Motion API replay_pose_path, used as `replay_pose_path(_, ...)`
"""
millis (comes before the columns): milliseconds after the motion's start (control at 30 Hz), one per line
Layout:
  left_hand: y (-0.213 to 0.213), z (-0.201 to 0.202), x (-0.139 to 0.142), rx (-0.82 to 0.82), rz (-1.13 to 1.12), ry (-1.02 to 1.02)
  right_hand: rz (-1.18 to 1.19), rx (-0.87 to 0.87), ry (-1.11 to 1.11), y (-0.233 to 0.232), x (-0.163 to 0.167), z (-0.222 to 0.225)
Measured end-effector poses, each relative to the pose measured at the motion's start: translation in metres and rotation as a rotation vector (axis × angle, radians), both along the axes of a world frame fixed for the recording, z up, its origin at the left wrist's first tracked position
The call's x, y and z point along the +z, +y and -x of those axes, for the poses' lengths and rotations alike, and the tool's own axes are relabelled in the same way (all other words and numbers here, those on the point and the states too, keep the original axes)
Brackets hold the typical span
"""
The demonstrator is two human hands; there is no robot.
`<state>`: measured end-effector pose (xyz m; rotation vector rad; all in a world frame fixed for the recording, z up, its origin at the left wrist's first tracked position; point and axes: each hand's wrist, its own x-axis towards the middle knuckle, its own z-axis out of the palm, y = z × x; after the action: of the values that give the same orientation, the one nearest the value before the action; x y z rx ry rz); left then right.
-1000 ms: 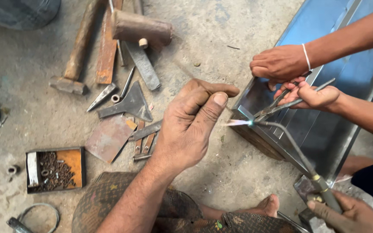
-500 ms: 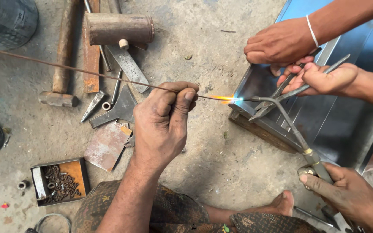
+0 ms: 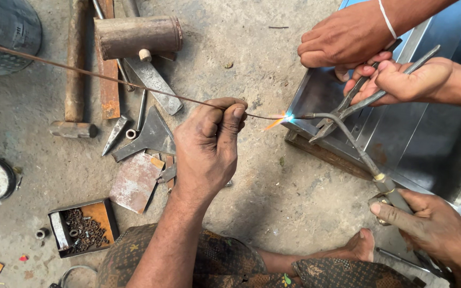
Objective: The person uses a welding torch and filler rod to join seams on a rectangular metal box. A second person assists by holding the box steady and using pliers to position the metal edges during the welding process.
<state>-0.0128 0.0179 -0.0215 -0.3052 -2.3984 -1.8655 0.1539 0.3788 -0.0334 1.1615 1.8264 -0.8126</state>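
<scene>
**Now: rod and flame meet at the corner of the metal tray**

Just at the centre we see our left hand [image 3: 206, 152], fingers closed and pinching a thin filler rod [image 3: 108, 79] between thumb and forefinger. From the hand the rod runs off toward ten o'clock to the frame's left edge, and its short front end points toward three o'clock, where its tip glows in the flame [image 3: 279, 120].

Our right hand [image 3: 428, 226] sits at four o'clock, fingers wrapped around the handle of the torch [image 3: 348, 136]. The torch's curved neck climbs toward eleven o'clock from that hand and its nozzle ends just beside the rod tip, at the near corner of the metal tray [image 3: 428, 144].

At two o'clock a co-worker's two hands are at the tray. One hand [image 3: 409, 80] grips a pair of pliers [image 3: 342, 112] whose nose lies close to the flame; the other hand [image 3: 345, 37], with a white band at the wrist, rests closed just above it.

On the concrete floor at ten and eleven o'clock lie a hammer [image 3: 73, 74], a rusty cylinder [image 3: 137, 36] and steel scraps [image 3: 148, 136]. At seven o'clock stands a small box of screws [image 3: 84, 228].
</scene>
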Motion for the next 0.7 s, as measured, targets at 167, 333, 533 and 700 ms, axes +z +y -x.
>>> replay_pose_path(167,0.002,0.002,-0.001,-0.023,0.052,0.016,-0.054,0.015,0.022,0.001,-0.005,-0.002)
replay_pose_path(333,0.005,0.002,0.001,-0.023,0.092,0.017,-0.026,0.022,0.066,0.008,-0.011,-0.009)
replay_pose_path(533,0.007,0.001,0.001,-0.026,0.110,0.040,-0.037,0.045,0.087,0.012,-0.017,-0.012)
replay_pose_path(700,0.010,0.001,0.000,-0.032,0.109,0.048,-0.013,-0.009,0.092,0.007,-0.011,-0.008)
